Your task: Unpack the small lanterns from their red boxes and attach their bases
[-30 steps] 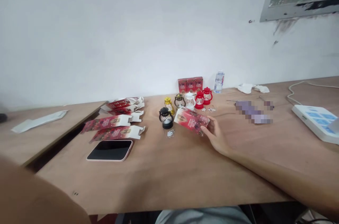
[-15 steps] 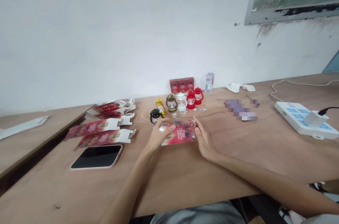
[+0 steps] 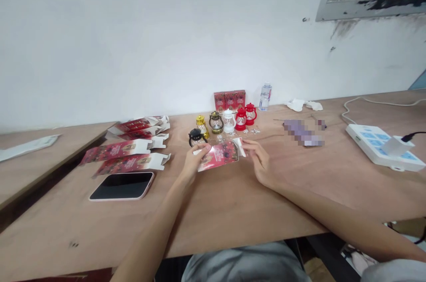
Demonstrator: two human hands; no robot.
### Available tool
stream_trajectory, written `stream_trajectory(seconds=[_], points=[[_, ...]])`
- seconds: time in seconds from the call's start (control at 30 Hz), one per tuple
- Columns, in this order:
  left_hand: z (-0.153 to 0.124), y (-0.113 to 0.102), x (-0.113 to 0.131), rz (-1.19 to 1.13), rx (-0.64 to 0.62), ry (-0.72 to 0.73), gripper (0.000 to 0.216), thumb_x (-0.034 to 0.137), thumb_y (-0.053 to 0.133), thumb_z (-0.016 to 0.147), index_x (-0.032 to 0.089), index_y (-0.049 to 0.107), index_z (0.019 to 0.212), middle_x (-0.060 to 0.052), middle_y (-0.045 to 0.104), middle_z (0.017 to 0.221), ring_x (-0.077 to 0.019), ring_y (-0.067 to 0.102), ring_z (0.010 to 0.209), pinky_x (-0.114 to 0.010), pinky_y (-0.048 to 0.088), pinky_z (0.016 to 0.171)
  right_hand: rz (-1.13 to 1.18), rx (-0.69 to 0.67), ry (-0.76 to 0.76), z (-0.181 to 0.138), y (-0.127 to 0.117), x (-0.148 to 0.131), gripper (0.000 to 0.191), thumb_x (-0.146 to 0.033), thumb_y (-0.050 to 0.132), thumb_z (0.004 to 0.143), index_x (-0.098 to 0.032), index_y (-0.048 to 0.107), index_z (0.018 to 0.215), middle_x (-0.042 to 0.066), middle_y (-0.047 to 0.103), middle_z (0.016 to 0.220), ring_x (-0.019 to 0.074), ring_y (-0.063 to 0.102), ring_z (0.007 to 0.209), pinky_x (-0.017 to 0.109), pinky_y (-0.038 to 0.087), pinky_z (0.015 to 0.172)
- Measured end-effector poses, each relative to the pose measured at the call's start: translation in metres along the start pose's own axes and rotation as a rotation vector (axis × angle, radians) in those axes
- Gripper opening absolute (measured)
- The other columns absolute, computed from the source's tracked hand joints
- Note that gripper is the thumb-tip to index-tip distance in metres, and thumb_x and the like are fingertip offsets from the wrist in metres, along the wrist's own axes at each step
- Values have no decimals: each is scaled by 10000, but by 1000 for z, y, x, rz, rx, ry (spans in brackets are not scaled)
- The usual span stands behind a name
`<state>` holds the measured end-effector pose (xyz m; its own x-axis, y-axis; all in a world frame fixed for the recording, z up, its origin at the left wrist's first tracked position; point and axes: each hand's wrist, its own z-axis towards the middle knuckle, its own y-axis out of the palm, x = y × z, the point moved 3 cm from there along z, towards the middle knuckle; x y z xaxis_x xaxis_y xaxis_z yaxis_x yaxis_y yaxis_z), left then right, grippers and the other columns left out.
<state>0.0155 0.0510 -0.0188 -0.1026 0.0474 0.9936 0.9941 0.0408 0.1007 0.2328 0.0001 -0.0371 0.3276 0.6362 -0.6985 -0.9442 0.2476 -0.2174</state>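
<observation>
My left hand (image 3: 195,157) grips the left end of a red printed carton (image 3: 219,156), thumb on top, above the table. At the carton's right end a white flap (image 3: 240,147) stands out, and the fingers of my right hand (image 3: 258,157) close on it. Just behind the carton is a black mini lantern (image 3: 195,136), partly covered by my left hand. Beyond it stand a gold lantern (image 3: 201,126), a bronze lantern (image 3: 216,123), a white lantern (image 3: 229,121) and two red lanterns (image 3: 241,119). Small clear and white bits (image 3: 246,131) lie before them.
Several flattened red cartons (image 3: 126,162) lie at left, above a phone (image 3: 122,186). Red boxes (image 3: 229,101) stand by the wall beside a water bottle (image 3: 265,96). Crumpled tissue (image 3: 296,104), a blurred purple item (image 3: 299,132) and a power strip (image 3: 369,142) are at right.
The carton's right end now shows a white flap folded outward, with my right fingers at it. My right hand has moved slightly right. The camera view has tilted down a little.
</observation>
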Motion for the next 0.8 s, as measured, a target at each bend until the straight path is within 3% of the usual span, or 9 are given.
stream_trajectory(seconds=[0.17, 0.33, 0.43, 0.53, 0.7, 0.8], points=[[-1, 1, 0, 0, -4, 17, 534, 475, 822, 400, 144, 652, 783, 0, 631, 677, -93, 550, 554, -198, 434, 547, -154, -117, -57, -4, 2, -20, 321, -289, 413, 891, -351, 529, 1184, 50, 450, 1306, 226, 432, 1250, 482, 371, 1055], [-2, 3, 0, -27, -46, 47, 530, 465, 824, 428, 146, 637, 807, -3, 634, 679, -105, 570, 580, -207, 455, 576, -244, -242, -159, -6, 5, -13, 391, -311, 532, 827, -382, 528, 1211, 13, 335, 1408, 250, 446, 1241, 460, 410, 1035], [-3, 3, -2, -28, -56, 52, 539, 472, 816, 445, 147, 625, 830, -2, 634, 692, -104, 570, 585, -204, 457, 572, -288, -221, -184, -7, 4, -10, 401, -296, 537, 821, -360, 527, 1217, 28, 359, 1399, 255, 461, 1226, 438, 445, 997], [-2, 4, -5, 2, -75, 87, 537, 495, 791, 485, 150, 618, 859, -7, 622, 746, -105, 567, 604, -203, 459, 560, -291, -149, -133, -7, 1, -10, 428, -298, 511, 838, -324, 466, 1264, 62, 406, 1364, 256, 459, 1224, 438, 436, 989], [-12, 11, -1, 216, -216, 161, 538, 525, 743, 576, 175, 594, 956, -72, 565, 1114, -189, 604, 845, -296, 525, 677, -93, -86, 88, -3, 3, 2, 388, -393, 539, 831, -239, 477, 1182, 68, 571, 1135, 231, 559, 1038, 401, 464, 897], [-28, 7, 21, 341, -157, 419, 448, 479, 661, 729, 196, 561, 1063, -76, 540, 1185, -230, 530, 1082, -379, 470, 908, 11, 12, 242, 0, 4, 13, 390, -448, 618, 759, -227, 514, 1063, 39, 594, 1004, 205, 579, 887, 345, 491, 770]])
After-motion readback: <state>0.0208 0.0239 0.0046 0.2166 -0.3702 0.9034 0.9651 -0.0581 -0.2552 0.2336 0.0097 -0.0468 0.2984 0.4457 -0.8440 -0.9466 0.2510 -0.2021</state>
